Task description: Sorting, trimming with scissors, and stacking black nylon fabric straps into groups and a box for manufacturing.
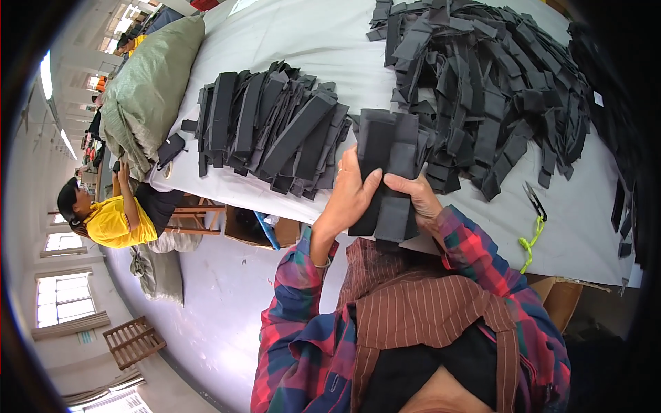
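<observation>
At the table's near edge I hold dark grey fabric strips [396, 219] upright in front of me, side by side and partly overlapping. My left hand [350, 191] is closed on their left edge, its thumb lying across the front and its fingers mostly hidden behind. From the right, my right hand [417, 195] grips the same strips, thumb in front, the other fingers largely out of sight. The two thumb tips nearly meet. Left of my hands lies a row of similar strips [265, 127]; beyond and to the right spreads a larger loose heap of strips [475, 82].
Black-handled thread snips [535, 202] with a yellow-green cord [530, 244] lie on the white-covered table [241, 45] at right. A large pale green sack [155, 89] stands at far left, near a person in yellow [113, 221]. Below the edge sits a cardboard box [251, 230].
</observation>
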Tool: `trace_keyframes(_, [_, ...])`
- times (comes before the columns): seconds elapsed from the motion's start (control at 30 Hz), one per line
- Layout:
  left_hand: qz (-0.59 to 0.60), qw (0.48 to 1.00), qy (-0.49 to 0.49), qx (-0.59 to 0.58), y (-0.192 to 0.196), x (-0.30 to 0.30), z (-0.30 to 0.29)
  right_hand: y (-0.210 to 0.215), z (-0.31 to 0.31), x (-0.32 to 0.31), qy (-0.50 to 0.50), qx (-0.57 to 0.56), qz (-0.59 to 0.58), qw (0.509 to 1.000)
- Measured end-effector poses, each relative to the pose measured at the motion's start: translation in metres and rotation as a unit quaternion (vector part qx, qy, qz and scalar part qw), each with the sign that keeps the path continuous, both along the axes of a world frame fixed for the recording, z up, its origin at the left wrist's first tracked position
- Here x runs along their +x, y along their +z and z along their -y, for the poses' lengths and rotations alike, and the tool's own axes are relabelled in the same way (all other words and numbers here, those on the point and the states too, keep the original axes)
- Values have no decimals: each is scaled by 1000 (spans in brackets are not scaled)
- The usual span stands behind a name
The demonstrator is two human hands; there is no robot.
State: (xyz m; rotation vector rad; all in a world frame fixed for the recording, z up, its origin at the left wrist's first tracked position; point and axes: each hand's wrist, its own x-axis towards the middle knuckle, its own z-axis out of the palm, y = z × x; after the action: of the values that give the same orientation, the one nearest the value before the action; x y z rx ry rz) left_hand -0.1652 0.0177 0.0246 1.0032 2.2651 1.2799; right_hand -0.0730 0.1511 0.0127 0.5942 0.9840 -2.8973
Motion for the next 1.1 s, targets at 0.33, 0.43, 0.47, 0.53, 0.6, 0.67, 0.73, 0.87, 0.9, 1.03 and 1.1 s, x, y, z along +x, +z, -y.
trace_keyframes(0.33, [186,972,7,141,-1,41,-1,-7,-5,-1,34,-21,7,999])
trace_keyframes(0.43, [280,939,83,182,-5,40,-6,-13,-2,0,19,41,-4,999])
trace_keyframes(0.47, [371,899,108,208,2,43,-6,-16,-1,3,35,105,-34,993])
trace_keyframes(0.53, [389,886,98,232,1,42,-2,-14,-1,4,53,124,-61,989])
trace_keyframes(0.6, [400,886,91,217,-6,44,2,-6,0,4,112,187,-97,971])
trace_keyframes(0.67, [373,900,101,201,-2,47,1,3,2,9,127,192,-103,968])
trace_keyframes(0.73, [380,897,111,196,-1,51,6,10,6,16,157,197,-113,961])
trace_keyframes(0.87, [395,890,141,175,-12,55,22,7,22,21,169,203,-155,952])
trace_keyframes(0.9, [391,892,145,172,-13,58,26,2,27,19,172,203,-157,951])
trace_keyframes(1.03, [411,877,171,183,-17,71,39,-14,42,11,107,468,-164,862])
trace_keyframes(1.1, [416,870,192,179,-21,72,52,-15,55,9,62,518,-198,830])
